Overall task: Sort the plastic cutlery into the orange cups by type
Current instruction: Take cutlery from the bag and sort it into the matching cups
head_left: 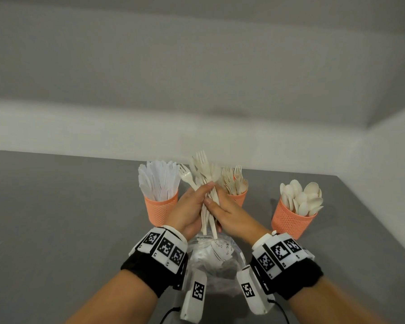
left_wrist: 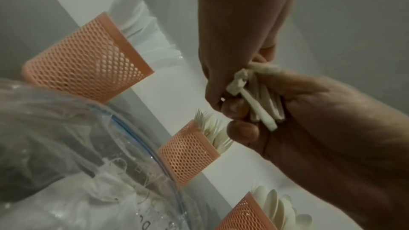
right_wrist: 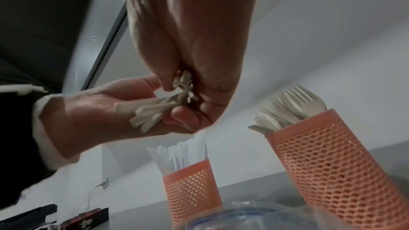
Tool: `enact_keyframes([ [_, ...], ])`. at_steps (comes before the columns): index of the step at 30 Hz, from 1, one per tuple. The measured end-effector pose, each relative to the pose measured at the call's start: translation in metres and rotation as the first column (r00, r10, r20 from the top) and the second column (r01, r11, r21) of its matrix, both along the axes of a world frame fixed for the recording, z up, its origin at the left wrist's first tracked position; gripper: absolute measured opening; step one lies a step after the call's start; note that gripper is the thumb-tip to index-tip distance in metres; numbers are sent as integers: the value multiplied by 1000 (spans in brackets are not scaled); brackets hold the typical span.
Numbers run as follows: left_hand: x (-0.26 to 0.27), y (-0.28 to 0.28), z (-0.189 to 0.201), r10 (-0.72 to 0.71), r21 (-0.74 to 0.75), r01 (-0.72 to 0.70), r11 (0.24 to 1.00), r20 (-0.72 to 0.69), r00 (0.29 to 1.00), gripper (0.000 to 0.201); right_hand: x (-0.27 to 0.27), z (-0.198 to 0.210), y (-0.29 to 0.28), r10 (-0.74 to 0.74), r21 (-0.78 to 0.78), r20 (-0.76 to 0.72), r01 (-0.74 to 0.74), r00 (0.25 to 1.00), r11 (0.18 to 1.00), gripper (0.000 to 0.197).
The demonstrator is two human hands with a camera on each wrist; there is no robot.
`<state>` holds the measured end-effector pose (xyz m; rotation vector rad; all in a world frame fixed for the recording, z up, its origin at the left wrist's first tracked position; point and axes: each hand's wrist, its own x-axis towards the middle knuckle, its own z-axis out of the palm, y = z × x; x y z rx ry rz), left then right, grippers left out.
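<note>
Three orange mesh cups stand in a row on the grey table: one with white knives (head_left: 160, 209), one with forks (head_left: 237, 197), one with spoons (head_left: 290, 218). In front of the fork cup, both hands hold one bunch of cream plastic forks (head_left: 205, 181), tines up. My left hand (head_left: 193, 202) wraps the handles from the left, and my right hand (head_left: 222, 209) grips them from the right. The wrist views show the handle ends (left_wrist: 258, 100) (right_wrist: 155, 111) sticking out below the curled fingers of the left hand (left_wrist: 239, 24) and the right hand (right_wrist: 188, 24).
A crumpled clear plastic bag (head_left: 216, 256) lies on the table right under the hands. A white wall runs along the table's far edge and its right side. Dark flat items (right_wrist: 84, 219) lie at the far left of the table.
</note>
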<state>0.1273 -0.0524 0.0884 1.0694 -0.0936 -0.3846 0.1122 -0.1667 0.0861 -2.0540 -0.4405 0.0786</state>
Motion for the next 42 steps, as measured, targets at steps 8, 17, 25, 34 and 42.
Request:
enact_keyframes([
  [8,0,-3,5,107,-164,-105,981,-1,994,23,3,-19,-3,-97,97,4,96,995,991,57],
  [17,-5,-1,4,39,-125,-40,991,-8,999,35,-1,-4,-13,-81,20,-46,82,996,996,41],
  [25,-5,-8,-4,176,-92,-171,981,47,983,31,1,8,-14,-222,-170,164,249,961,953,11],
  [34,-8,-12,-6,245,360,-395,845,396,885,27,8,32,-10,-426,216,178,387,887,896,12],
  [42,-4,-17,-7,205,562,-575,594,586,784,44,17,46,16,-338,38,283,342,897,939,17],
])
